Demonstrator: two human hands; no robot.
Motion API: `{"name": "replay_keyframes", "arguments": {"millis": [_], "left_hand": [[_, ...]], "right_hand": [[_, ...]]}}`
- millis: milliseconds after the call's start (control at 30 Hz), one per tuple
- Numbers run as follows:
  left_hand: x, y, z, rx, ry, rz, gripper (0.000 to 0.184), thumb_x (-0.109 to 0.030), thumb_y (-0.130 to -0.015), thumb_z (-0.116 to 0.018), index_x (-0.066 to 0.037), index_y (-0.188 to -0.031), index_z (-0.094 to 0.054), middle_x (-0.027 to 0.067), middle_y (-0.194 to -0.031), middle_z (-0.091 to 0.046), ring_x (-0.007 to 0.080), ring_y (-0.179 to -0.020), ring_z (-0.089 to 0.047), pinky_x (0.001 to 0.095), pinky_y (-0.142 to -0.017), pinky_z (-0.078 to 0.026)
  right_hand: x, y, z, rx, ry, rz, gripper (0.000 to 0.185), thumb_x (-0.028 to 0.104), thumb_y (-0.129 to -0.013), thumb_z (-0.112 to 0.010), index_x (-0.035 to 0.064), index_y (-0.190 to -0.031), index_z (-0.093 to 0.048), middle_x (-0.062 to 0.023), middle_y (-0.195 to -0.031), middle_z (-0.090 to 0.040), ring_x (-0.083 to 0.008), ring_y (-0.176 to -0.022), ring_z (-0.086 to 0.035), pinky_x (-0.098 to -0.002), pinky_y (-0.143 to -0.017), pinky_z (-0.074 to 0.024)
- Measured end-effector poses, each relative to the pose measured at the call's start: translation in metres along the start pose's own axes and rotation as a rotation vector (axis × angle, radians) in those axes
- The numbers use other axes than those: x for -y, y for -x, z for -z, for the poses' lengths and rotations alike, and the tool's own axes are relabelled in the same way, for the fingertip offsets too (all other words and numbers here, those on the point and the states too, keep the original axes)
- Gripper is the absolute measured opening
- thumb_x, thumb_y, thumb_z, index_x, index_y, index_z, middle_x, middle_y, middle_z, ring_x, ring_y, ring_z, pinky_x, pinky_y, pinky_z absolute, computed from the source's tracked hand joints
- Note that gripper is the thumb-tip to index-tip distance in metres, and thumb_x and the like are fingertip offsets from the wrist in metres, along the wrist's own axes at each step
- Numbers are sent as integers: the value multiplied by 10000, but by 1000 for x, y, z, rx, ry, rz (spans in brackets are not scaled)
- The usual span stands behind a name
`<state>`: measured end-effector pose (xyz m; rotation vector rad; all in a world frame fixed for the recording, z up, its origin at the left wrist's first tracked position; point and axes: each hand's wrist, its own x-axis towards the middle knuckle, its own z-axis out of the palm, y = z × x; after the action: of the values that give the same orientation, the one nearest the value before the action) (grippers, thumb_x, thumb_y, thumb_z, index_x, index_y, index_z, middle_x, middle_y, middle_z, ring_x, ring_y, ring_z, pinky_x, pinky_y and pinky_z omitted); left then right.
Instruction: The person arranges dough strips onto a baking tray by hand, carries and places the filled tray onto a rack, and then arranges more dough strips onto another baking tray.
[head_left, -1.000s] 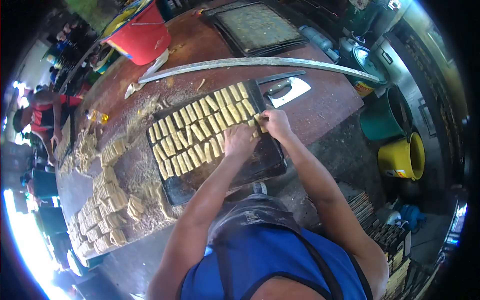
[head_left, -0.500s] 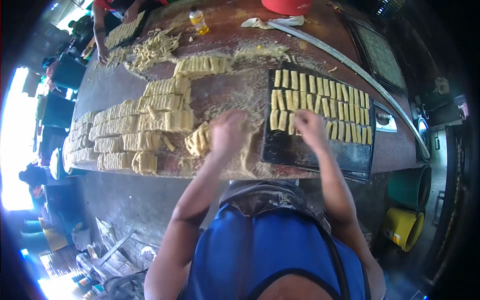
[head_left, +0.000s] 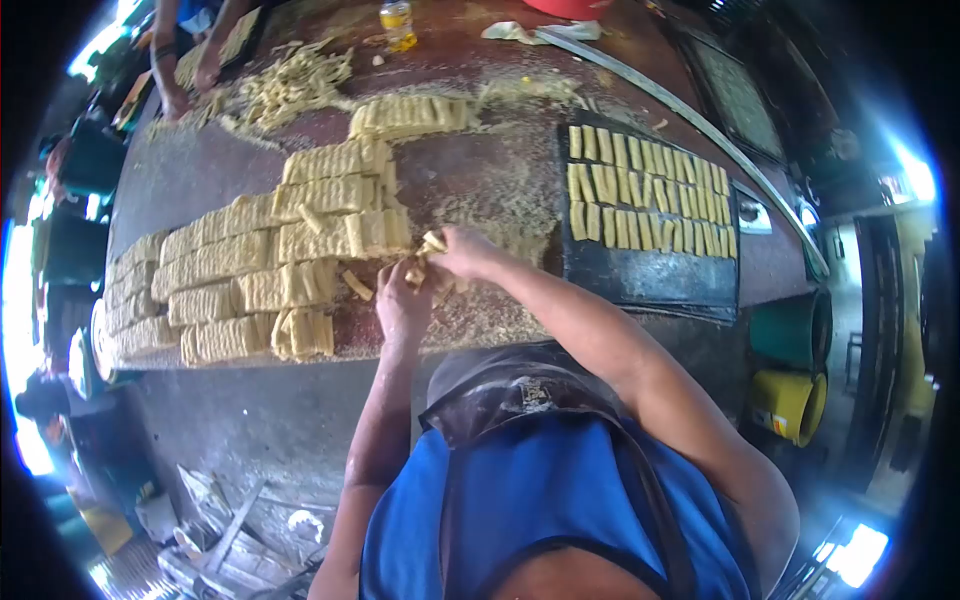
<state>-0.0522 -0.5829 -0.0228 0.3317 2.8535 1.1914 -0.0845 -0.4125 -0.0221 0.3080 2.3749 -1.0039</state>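
Observation:
Both hands are close together over the floury table [head_left: 470, 185], at the right end of the stacked dough sticks [head_left: 225, 262]. My right hand [head_left: 465, 252] is closed on pale dough sticks [head_left: 433, 241]. Just left of it and nearer to me, my left hand [head_left: 402, 300] has its fingers bent around dough pieces, partly hidden by the fingers. A loose stick [head_left: 356, 285] lies beside it. To the right, a dark baking tray [head_left: 650, 280] carries three rows of dough sticks [head_left: 640, 230].
A co-worker's hands [head_left: 190, 85] are at another tray at the far left, near loose dough strips [head_left: 295, 85]. An oil bottle [head_left: 398, 25], a cloth [head_left: 515, 33] and a long metal bar [head_left: 680, 100] lie farther back. A knife [head_left: 750, 212] is beyond the tray.
The view has swung left. Both hands have left the tray and come together beside the stacks. The small pile of sticks there has been taken up or scattered.

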Motion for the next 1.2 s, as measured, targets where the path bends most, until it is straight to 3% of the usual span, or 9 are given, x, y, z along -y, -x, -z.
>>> {"name": "replay_keyframes", "arguments": {"millis": [133, 233, 300, 367, 433, 600, 733, 867, 1200], "left_hand": [[-2, -3, -2, -40, 11, -23, 350, -217, -803, -767, -33, -1086, -676, 186, -1092, -617, 333, -904, -658, 412, -812, -532], [-7, -3, -1, -29, -30, -27, 349, -191, -809, -761, -40, -1109, -664, 185, -1088, -618, 339, -945, -643, 411, -823, -527], [-20, 4, 2, -67, 11, 69, 388, -189, -820, -752, -47, -1167, -653, 182, -1116, -616, 330, -965, -634, 405, -829, -522], [-31, 13, 3, -167, -33, 7, 384, -183, -843, -738, -56, -1195, -654, 165, -1160, -619, 309, -1007, -621, 404, -855, -509], [-32, 24, -7, -238, -43, -72, 361, -166, -841, -741, -63, -1179, -668, 137, -1134, -640, 286, -970, -640, 393, -828, -520], [-96, 51, -57, -47, 11, -146, 319, -134, -831, -748, -74, -1140, -696, 127, -1121, -682, 259, -942, -675, 367, -825, -546], [-142, 59, -100, 150, 47, -258, 376, -179, -806, -781, -63, -1153, -691, 145, -1153, -678, 268, -981, -676, 361, -859, -535], [-167, 65, -126, 289, -76, -338, 485, -216, -761, -808, -59, -1194, -657, 139, -1226, -614, 307, -1155, -583, 416, -983, -473], [-147, 51, -134, 336, -97, -578, 423, -181, -772, -787, -35, -1146, -656, 129, -1204, -601, 319, -1120, -594, 424, -951, -492]], "right_hand": [[-17, -4, 7, -80, -296, -29, 465, 295, -815, -782, 30, -1174, -653, -135, -1039, -709, -229, -878, -680, -355, -772, -545], [-28, 4, 16, -109, -312, 66, 446, 265, -806, -782, 34, -1167, -660, -131, -1039, -711, -235, -890, -677, -356, -777, -544], [-38, 12, 30, -146, -421, 105, 433, 229, -830, -767, 2, -1172, -631, -146, -1028, -702, -231, -887, -685, -346, -752, -565], [-57, 40, 58, -96, -785, 55, 473, 149, -829, -768, -39, -1222, -583, -189, -1026, -694, -181, -759, -700, -263, -573, -584], [-103, 58, 74, -179, -800, 100, 418, 134, -838, -756, -47, -1176, -590, -181, -1047, -697, -171, -752, -696, -275, -578, -590], [-166, 127, 87, -476, -392, 93, 326, 198, -708, -847, 18, -919, -674, -148, -867, -726, -253, -820, -710, -388, -765, -547], [-171, 148, 77, -542, -138, -54, 305, 372, -808, -724, 90, -921, -699, -179, -870, -719, -369, -857, -703, -467, -759, -565], [-187, 164, 83, -575, -20, -36, 283, 359, -833, -693, 83, -882, -735, -190, -828, -713, -382, -801, -705, -463, -736, -569], [-212, 147, 73, -680, -149, 98, 163, 218, -820, -648, 84, -875, -725, -187, -795, -703, -374, -787, -695, -476, -734, -558]]}}
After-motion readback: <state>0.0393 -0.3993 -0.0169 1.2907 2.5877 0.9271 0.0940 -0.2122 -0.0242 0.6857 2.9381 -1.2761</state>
